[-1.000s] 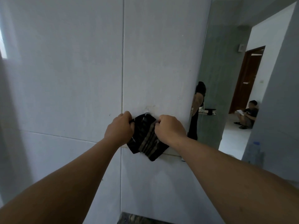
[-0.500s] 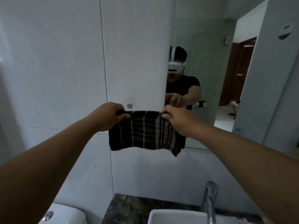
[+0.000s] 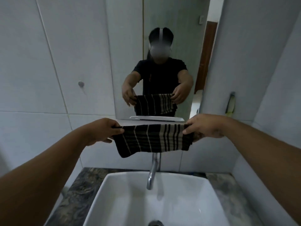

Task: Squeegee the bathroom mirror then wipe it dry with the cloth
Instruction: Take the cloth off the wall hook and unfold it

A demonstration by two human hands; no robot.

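You have the dark, black-and-tan striped woven cloth (image 3: 153,138) stretched between both hands, hanging in the air above the white rectangular ceramic basin (image 3: 202,186) and in front of the chrome tap (image 3: 153,170), just below the bottom edge of the frameless wall mirror (image 3: 162,38). It is not touching the glass.

Your left hand (image 3: 104,129) has its grip pinched shut on the cloth's upper left corner, and your right hand (image 3: 205,128) is clamped on the upper right corner, fingers folded over the top hem.

Expect the cloth to be light and limp. It sags between your hands and its lower left corner droops lower than the rest, so it has no stiffness to push with. Held by the corners like this, it would probably only flap against the glass. For wiping, you would likely do better to bunch or fold it into a pad under one flat palm, so that pressure spreads across the fabric. It looks dry enough to hold its stripes crisply, though you cannot judge dampness from here.

It is mostly black on the left with thin pale stripes, turning to broader tan bands crossed by black lines towards the right. A squeegee is not clearly in view, so I judge you are at the drying step.
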